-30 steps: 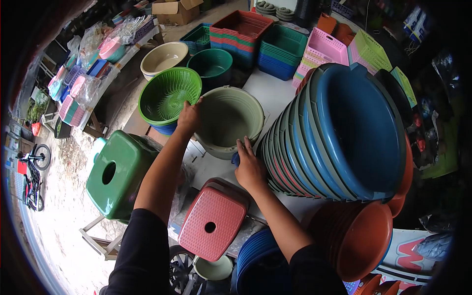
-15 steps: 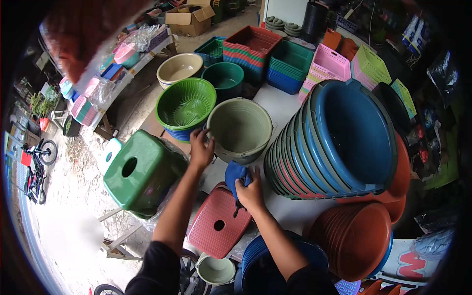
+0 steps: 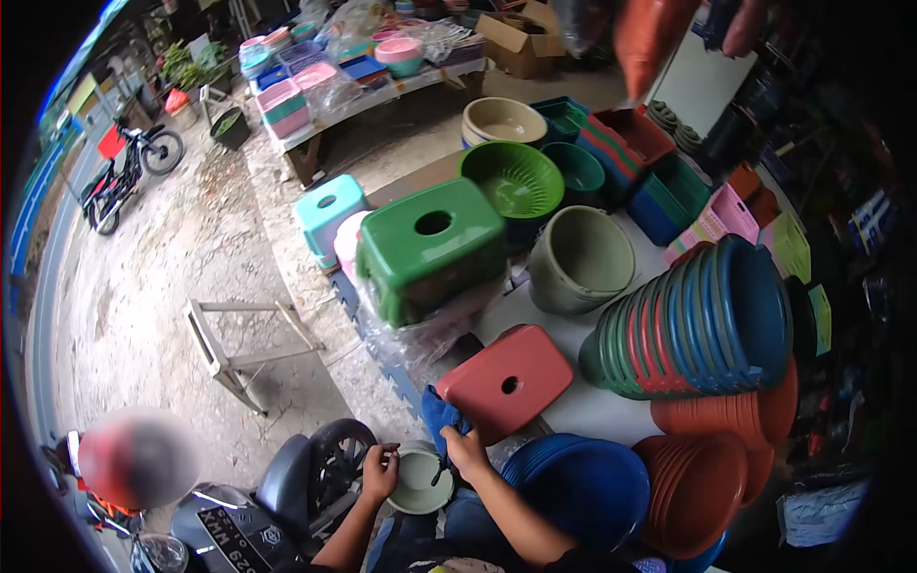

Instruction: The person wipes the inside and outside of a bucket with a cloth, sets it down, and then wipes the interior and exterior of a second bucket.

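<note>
In the head view, my right hand (image 3: 465,455) is closed around a blue cloth (image 3: 439,414) with a dark strap hanging from it. The cloth overlaps the near corner of a red stool (image 3: 506,382) with a round hole in its top. My left hand (image 3: 380,474) holds nothing, its fingers loosely bent and apart. It overlaps the left rim of a pale grey-green basin (image 3: 421,485) down by my legs. A dark blue tub stack (image 3: 578,482) stands right of my right forearm.
Beyond the red stool are a green stool (image 3: 435,244) in plastic wrap, a grey-green bucket (image 3: 583,260) and a green basket (image 3: 513,181). Tall nested buckets (image 3: 688,320) lean at the right. A motorcycle (image 3: 253,506) and a wooden stand (image 3: 244,358) are at the left.
My view has turned left and down. Both hands have drawn back toward my body, the left away from the grey-green bucket and green basket. The blue cloth stays in my right hand.
</note>
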